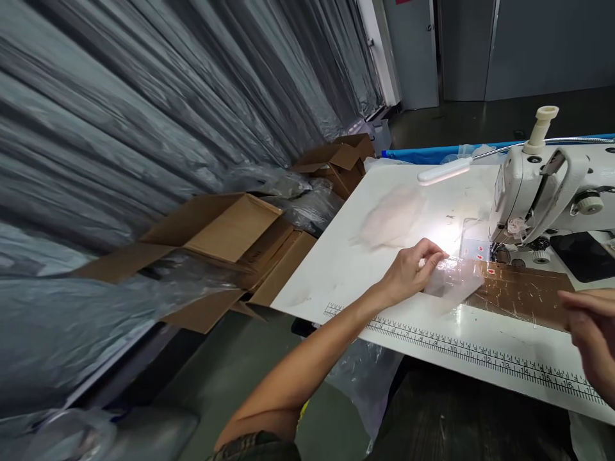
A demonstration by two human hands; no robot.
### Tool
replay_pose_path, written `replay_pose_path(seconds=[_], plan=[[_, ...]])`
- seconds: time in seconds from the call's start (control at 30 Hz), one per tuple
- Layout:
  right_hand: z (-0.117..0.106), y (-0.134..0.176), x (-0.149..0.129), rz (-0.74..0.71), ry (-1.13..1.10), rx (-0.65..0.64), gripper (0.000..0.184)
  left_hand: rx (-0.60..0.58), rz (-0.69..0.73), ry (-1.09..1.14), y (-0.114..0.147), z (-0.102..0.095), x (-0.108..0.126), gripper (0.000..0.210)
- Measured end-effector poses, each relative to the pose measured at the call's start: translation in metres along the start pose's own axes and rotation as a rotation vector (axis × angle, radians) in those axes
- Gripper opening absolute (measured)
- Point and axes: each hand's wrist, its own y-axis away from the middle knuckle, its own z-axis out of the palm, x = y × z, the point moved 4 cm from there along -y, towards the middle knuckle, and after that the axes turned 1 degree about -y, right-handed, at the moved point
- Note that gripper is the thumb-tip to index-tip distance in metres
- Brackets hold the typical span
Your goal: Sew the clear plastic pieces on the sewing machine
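Observation:
At the left of the sewing machine (521, 198), my left hand (416, 269) is closed in a pinch on the edge of a sheer pale fabric piece (451, 285). The piece lies partly over a brown taped plate (523, 294), with its far edge near the presser foot. Small red marks show on the machine bed around the needle area. At the right edge, my right hand (593, 333) is partly cut off, its fingers stretched out beside the plate's right end. I see nothing held in it. A blurry pale sheer pile (394, 218) lies left of the machine.
A ruler strip (456, 349) runs along the front edge of the white table (331, 269). A white lamp (444, 171) hangs over the table. Open cardboard boxes (230, 230) stand on the left by a silvery curtain (168, 96). A dark flat object (583, 256) lies beneath the machine arm.

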Motion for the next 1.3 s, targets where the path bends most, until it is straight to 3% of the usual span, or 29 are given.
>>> replay_pose_path(seconds=[0.07,0.17,0.3,0.4,0.5,0.6,0.77,0.87,0.93,1.03,1.17,1.3], plan=[[0.014,-0.009,0.002,0.003,-0.055,-0.090,0.016,0.003,-0.111,0.187,0.000,-0.001,0.010,0.018],[0.037,-0.015,0.003,0.127,-0.153,-0.314,0.024,-0.094,-0.212,0.469,0.003,0.009,0.034,0.022],[0.067,-0.005,-0.006,0.305,-0.452,-0.657,0.052,-0.256,-0.155,0.601,0.007,0.017,0.070,0.022],[0.076,0.001,-0.002,0.508,-0.636,-0.752,0.052,-0.193,-0.113,0.564,0.003,0.002,0.076,0.025],[0.075,-0.001,0.016,0.662,-0.613,-0.799,0.056,-0.091,-0.160,0.459,-0.007,-0.013,0.062,0.028],[0.072,-0.017,0.037,0.632,-0.428,-0.781,0.048,-0.036,-0.126,0.235,-0.023,-0.012,0.040,0.025],[0.073,-0.044,0.062,0.486,0.199,-0.582,0.028,-0.005,0.082,-0.426,-0.058,0.009,0.008,0.013],[0.077,-0.046,0.066,0.489,0.282,-0.562,0.029,0.017,0.219,-0.692,-0.064,0.022,-0.001,0.011],[0.077,-0.045,0.065,0.485,0.259,-0.547,0.031,0.007,0.347,-0.663,-0.057,0.032,0.003,0.016],[0.074,-0.043,0.063,0.438,0.219,-0.522,0.033,-0.135,0.488,-0.515,-0.037,0.050,0.013,0.027],[0.070,-0.041,0.059,0.312,0.283,-0.422,0.027,-0.329,0.494,-0.576,-0.024,0.063,0.012,0.057],[0.070,-0.036,0.057,0.237,0.338,-0.409,0.028,-0.395,0.530,-0.556,-0.032,0.059,-0.001,0.055]])
